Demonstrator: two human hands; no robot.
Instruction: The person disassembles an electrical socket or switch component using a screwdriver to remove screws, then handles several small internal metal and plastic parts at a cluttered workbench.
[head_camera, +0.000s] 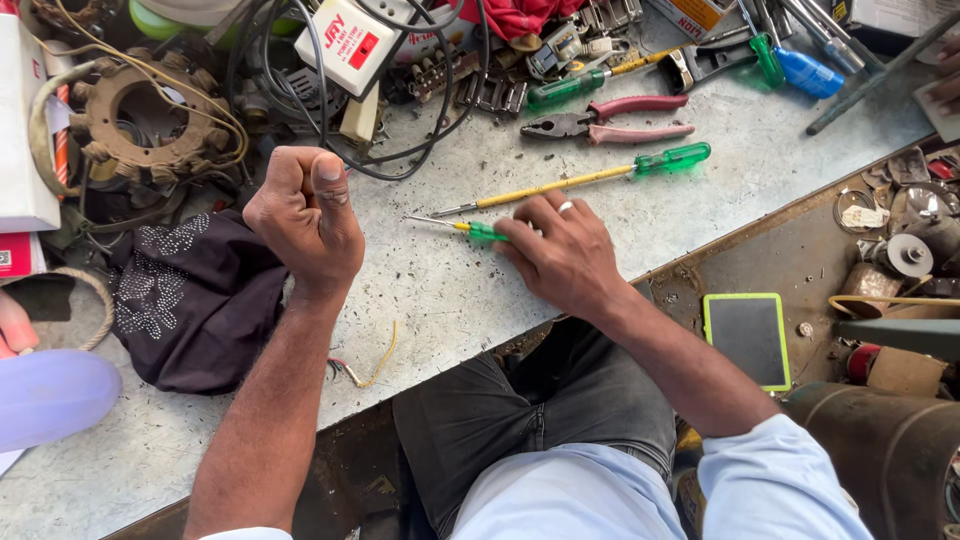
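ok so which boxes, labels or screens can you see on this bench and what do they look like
White switch box: top centre among black cables, rectangular, red label and red print.
Tablet: lower ledge on the right, flat, dark blank screen, lime green case.
White carton: far left edge, tall, plain white side.
Red packet: below the carton, red and white, small square code.
Printed carton: top right edge, pale with red print.

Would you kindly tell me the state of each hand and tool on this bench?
left hand: raised, closed in a fist, holds nothing visible
right hand: fingers on the small green-handled screwdriver, flat on the bench
long green-handled screwdriver: lying flat, untouched
pink-handled pliers: lying shut
tablet: screen dark
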